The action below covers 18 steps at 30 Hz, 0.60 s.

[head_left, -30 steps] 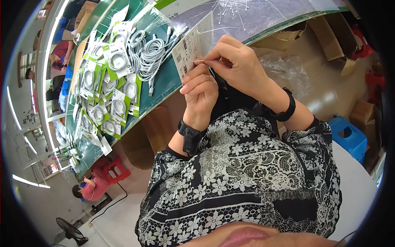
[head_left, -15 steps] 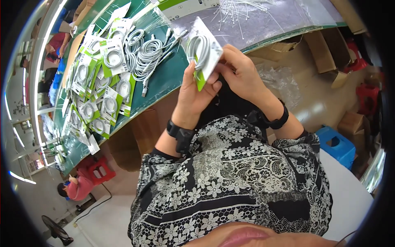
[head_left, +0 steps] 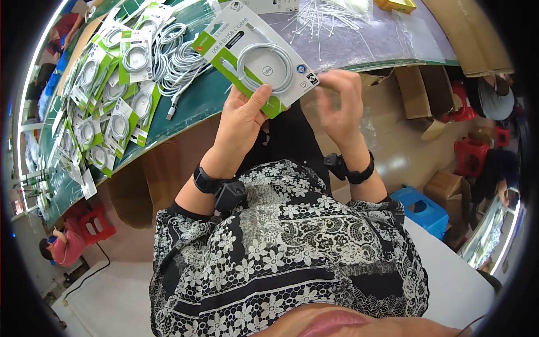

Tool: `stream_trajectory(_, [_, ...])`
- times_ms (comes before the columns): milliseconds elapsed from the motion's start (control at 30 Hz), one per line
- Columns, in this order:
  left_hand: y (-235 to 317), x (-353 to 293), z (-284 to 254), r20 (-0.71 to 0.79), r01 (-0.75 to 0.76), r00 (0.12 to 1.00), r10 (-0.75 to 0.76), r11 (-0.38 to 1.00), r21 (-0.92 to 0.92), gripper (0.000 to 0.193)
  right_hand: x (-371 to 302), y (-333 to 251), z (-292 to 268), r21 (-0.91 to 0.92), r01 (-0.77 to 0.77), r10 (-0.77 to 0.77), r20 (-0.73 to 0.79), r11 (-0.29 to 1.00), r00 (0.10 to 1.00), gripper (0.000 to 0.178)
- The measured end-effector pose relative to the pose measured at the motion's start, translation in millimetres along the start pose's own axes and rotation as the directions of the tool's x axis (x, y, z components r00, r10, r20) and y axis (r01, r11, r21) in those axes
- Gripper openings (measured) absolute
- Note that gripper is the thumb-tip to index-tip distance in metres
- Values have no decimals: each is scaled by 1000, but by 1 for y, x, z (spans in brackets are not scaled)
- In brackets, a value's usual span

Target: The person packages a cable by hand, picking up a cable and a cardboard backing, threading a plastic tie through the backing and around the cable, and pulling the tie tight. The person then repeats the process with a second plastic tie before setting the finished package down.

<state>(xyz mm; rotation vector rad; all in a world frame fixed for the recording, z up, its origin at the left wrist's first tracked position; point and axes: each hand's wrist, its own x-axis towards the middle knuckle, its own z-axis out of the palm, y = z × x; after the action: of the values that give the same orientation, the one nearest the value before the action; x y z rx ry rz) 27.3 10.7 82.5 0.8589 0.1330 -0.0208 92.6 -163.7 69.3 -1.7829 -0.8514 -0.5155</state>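
Note:
My left hand (head_left: 242,119) is closed on the lower edge of a carded charging cable (head_left: 265,66), its thumb across the front. The white and green card faces me at a tilt, with a coiled white cable on it. At the card's right corner is my right hand (head_left: 342,104), fingers curved, thumb apart, nothing seen between them; its fingertips are slightly blurred. Left of the card, loose white cables (head_left: 182,64) lie tangled on the green table (head_left: 168,124). Beyond them is a heap of similar carded cables (head_left: 119,126).
Thin white cable ties (head_left: 331,22) are spread on a purple-grey surface, near a yellow tray (head_left: 396,5). Cardboard boxes (head_left: 415,92), a blue stool (head_left: 421,210) and red stools (head_left: 469,157) stand at right. A person (head_left: 64,247) is at lower left, others at the edges.
The carded cable has turned so its front faces me. My right hand has come off the card and moved slightly right and down. The view has shifted.

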Motion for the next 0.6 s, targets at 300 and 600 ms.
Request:
stream_trajectory(300, [-3,-7,12,-66,-71,995,71,997,1,41,3,0,1,-210,431,-391,208,877,897,28])
stream_trajectory(600, [7,1,9,572,-731,594,565,84,677,32,-52,33,36,678,-515,585,152,525,797,15])
